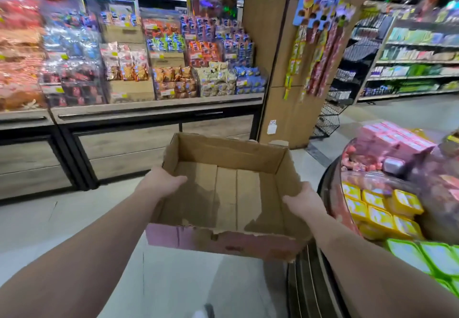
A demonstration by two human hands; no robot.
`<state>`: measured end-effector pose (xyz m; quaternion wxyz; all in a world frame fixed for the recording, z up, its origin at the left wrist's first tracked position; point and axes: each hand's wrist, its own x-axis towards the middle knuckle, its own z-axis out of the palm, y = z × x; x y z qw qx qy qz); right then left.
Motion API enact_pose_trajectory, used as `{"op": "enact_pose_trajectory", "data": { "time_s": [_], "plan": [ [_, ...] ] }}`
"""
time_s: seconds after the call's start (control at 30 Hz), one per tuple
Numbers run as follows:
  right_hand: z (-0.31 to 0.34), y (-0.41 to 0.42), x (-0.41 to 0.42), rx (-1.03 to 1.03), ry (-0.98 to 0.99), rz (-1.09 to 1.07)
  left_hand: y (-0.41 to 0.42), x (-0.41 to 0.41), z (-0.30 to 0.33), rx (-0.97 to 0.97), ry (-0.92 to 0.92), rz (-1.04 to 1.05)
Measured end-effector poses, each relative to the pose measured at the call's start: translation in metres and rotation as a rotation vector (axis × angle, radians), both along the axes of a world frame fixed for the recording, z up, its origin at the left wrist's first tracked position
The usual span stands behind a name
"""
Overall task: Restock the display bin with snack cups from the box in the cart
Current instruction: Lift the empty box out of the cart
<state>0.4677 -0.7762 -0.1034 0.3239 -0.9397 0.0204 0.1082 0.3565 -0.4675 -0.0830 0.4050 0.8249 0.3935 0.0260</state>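
You hold one torn, pink-sided cardboard box point(228, 193), brown and bare inside, just left of the round display bin point(330, 186), your left hand point(161, 181) and right hand point(304, 199) gripping its side walls.

— What colours are shown by the box point(231, 193) gripped between the two hands?

— Plain brown card is seen inside; the near outer wall, below the grip, is printed pale pink.

— And to the right of the grip?

— Yellow snack cups point(382, 208) are seen in the display bin point(330, 176), green ones point(422, 258) nearer, pink cartons point(395, 138) beyond.
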Motion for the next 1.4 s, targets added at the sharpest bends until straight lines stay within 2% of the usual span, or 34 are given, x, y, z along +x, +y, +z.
{"op": "enact_pose_trajectory", "data": {
  "time_s": [0.2, 0.4, 0.67, 0.77, 0.97, 1.13, 1.4],
  "plan": [
    [0.013, 0.037, 0.163, 0.045, -0.019, -0.088, 0.045, 0.191, 0.008, -0.013, -0.024, -0.124],
    [0.043, 0.019, 0.301, 0.053, -0.074, -0.295, 0.034, 0.362, 0.029, 0.005, -0.049, -0.248],
    [0.007, -0.024, 0.505, 0.063, -0.054, -0.406, 0.017, 0.614, -0.012, -0.049, 0.055, -0.414],
    [0.007, -0.03, 0.584, 0.078, -0.029, -0.424, -0.004, 0.685, 0.0, -0.092, 0.048, -0.402],
    [0.014, -0.052, 0.722, 0.02, -0.009, -0.457, -0.027, 0.852, -0.008, -0.039, 0.081, -0.396],
    [0.002, -0.089, 0.829, -0.016, 0.001, -0.569, -0.07, 1.0, -0.029, -0.082, 0.034, -0.533],
    [-0.027, -0.137, 0.979, 0.068, 0.001, -0.796, -0.145, 1.208, -0.057, -0.112, 0.037, -0.724]
  ]
}}
